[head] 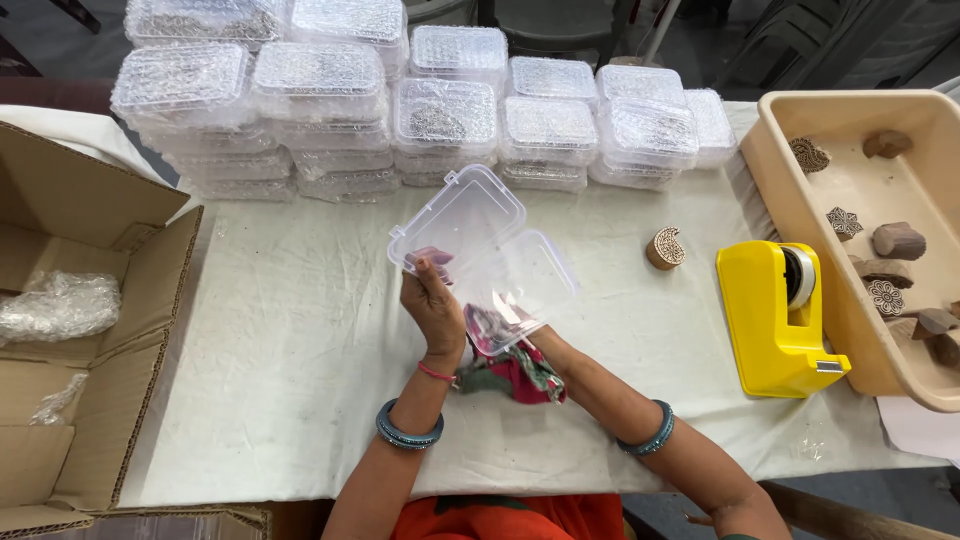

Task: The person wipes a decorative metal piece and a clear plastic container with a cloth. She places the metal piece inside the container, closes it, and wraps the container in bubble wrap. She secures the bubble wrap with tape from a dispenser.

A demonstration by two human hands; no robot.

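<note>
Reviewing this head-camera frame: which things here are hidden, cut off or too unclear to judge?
1. Right hand: mostly hidden behind the open clear plastic box; its grip is unclear.
2. Coloured cloth: partly covered by the box and wrists.
3. Stacked clear boxes: contents too small to identify.
4. Beige tray: cut off by the right edge.
5. Cardboard box: cut off by the left edge.

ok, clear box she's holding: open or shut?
Open. The box's lid is swung back on its hinge. Left hand grips it; right hand is hidden behind it.
</note>
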